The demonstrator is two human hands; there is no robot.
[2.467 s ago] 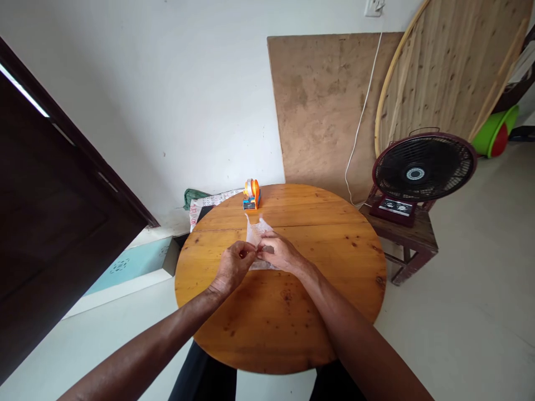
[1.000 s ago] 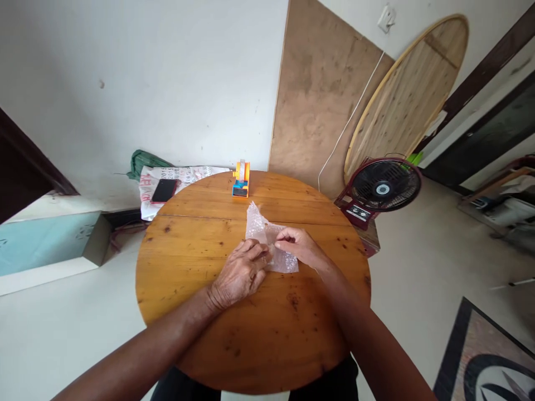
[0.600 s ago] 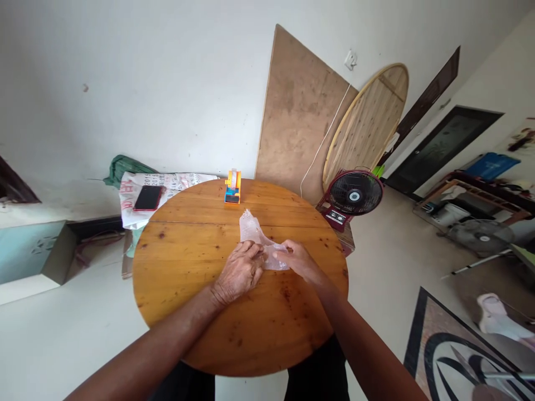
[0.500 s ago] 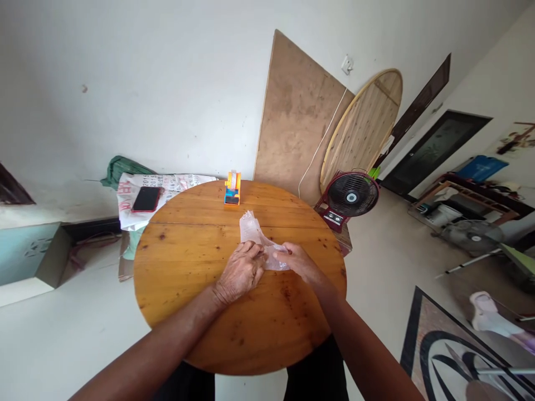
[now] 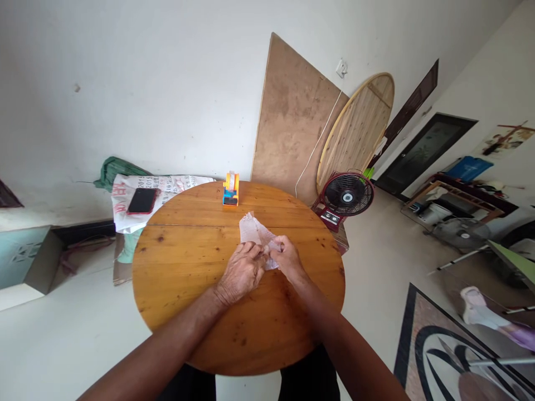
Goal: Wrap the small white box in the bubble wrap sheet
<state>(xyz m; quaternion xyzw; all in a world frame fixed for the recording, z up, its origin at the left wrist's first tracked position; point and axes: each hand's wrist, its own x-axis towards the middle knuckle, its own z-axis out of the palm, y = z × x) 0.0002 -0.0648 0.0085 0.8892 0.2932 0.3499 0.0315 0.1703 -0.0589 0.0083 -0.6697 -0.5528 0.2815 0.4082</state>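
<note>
A round wooden table [image 5: 179,278] fills the foreground of a pale-floored room, a dark red fan [image 5: 348,194] standing just off its right side, as two bare hands meet near the middle of the top over a small crumpled sheet. The left hand [image 5: 243,269] lies palm down, fingers curled onto the sheet's near part; whether its fingertips pinch the film or merely press it cannot be told, since the back of the hand hides them. The right hand [image 5: 287,258], thumb and fingers drawn together, appears to pinch the sheet's right-hand part. The translucent sheet [image 5: 251,228], apparently bubble wrap, lies on the table between and beneath the hands, its far corner pointing away from the person, loose and uncovered. Such springy film probably handles best with the left hand as a light, steady anchor and the right drawing the edge taut by small degrees, since a hard tug could skew or tear it. Beyond that corner, well apart, stands an orange-and-blue tape dispenser [image 5: 230,189], untouched.
</note>
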